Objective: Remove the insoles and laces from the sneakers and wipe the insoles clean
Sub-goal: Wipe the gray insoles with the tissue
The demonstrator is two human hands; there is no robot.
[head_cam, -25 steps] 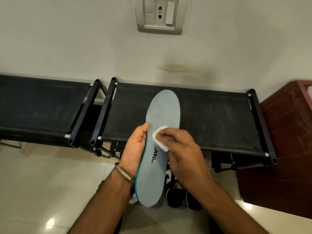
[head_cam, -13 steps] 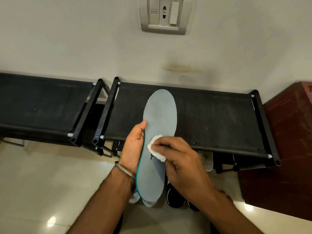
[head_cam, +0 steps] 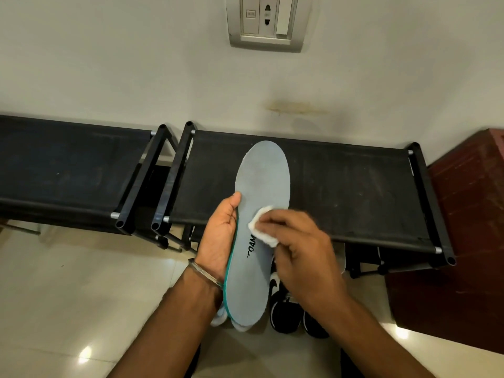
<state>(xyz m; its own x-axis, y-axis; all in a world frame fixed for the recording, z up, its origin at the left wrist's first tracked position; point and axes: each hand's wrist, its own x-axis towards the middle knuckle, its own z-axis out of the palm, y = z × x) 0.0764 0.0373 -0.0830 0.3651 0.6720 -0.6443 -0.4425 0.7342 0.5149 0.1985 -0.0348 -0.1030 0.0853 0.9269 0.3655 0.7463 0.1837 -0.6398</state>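
A long grey insole (head_cam: pixel 263 186) with a teal edge and black lettering stands upright in front of me, toe end up. My left hand (head_cam: pixel 221 236) grips its left edge from behind, thumb along the side. With its fingers, my right hand (head_cam: pixel 300 249) pinches a small white wipe (head_cam: pixel 263 227) and presses it on the insole's middle. Below the hands, black sneakers (head_cam: pixel 286 309) with white marks sit on the floor, partly hidden by my right arm. No laces are visible.
A black fabric shoe rack (head_cam: pixel 341 186) runs along the wall behind the insole, with a second black rack (head_cam: pixel 68 165) to its left. A dark red cabinet (head_cam: pixel 463 227) stands at the right. A switch plate (head_cam: pixel 266 23) is on the wall above. The floor is glossy tile.
My right hand slid the wipe down the insole and has come back up a little towards the middle. The black lettering shows again. My left hand keeps its hold.
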